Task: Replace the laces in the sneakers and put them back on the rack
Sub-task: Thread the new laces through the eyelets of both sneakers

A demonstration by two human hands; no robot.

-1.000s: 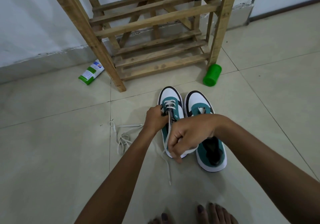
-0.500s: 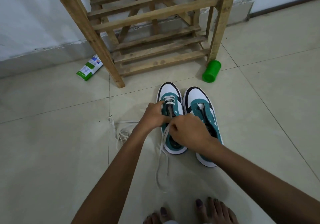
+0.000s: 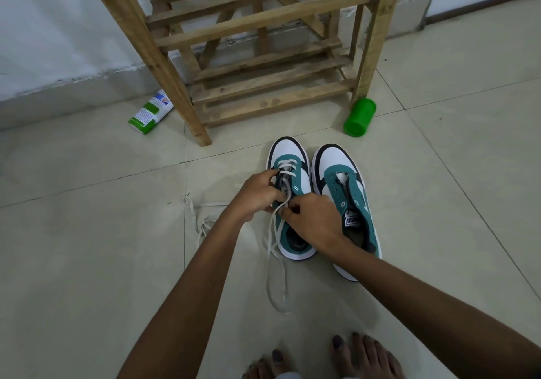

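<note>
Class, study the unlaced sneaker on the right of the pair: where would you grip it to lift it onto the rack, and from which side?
Probably the heel collar of the right sneaker, approached from the near side. Its opening gapes with no lace across, the heel points toward the person, and the left sneaker sits close beside it, crowding a side grip.

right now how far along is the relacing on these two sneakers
Done: the left sneaker has lace through its front eyelets only. In hand: left hand holds that shoe while the right hand pinches the white lace. Left: its upper eyelets, the laceless right sneaker, the spare lace, then the rack.
</note>
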